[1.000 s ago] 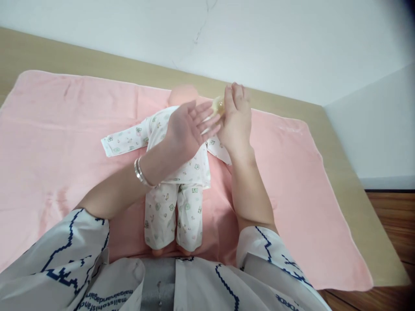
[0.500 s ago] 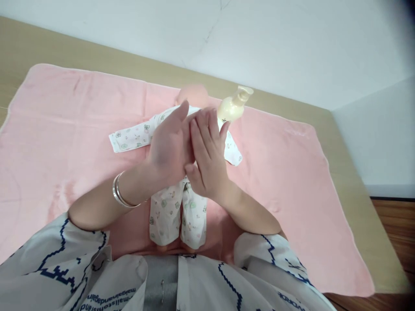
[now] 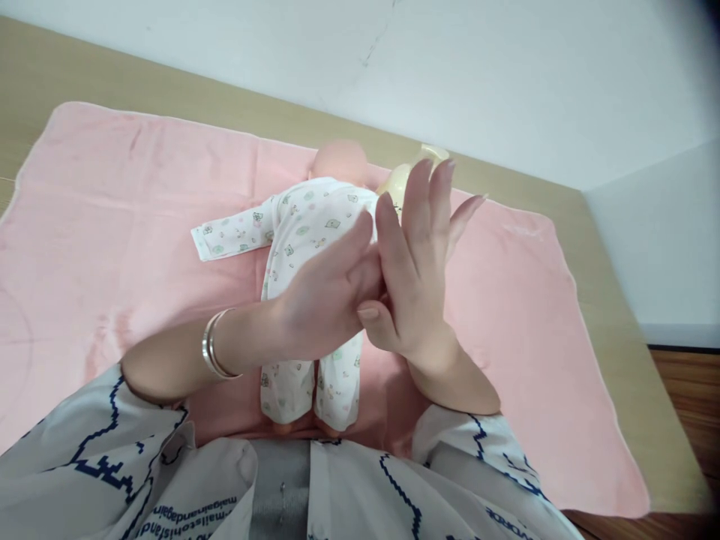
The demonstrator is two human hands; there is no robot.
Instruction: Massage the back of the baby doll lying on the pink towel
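Note:
Both hands meet above a doll point(image 3: 315, 217) in a white printed suit that lies on a pink blanket point(image 3: 495, 300). My left hand point(image 3: 323, 300), with two silver bangles at the wrist, presses against the palm side of my right hand; its thumb points up, and its fingers are partly hidden. My right hand point(image 3: 416, 270) stands upright with its fingers spread, holding nothing. Behind its fingertips a pale yellow pump bottle point(image 3: 394, 180) is partly covered. The doll's right-side sleeve is hidden behind the hands.
Under the blanket is a light wooden table point(image 3: 624, 352), with a white wall point(image 3: 506, 82) along its far side. A brown wooden floor point(image 3: 683, 390) shows past the table's right edge.
The palms were laid flat together; now my right hand has shifted right with its fingers fanned out, and my left hand has turned and slid lower against its palm. Doll and bottle stay put.

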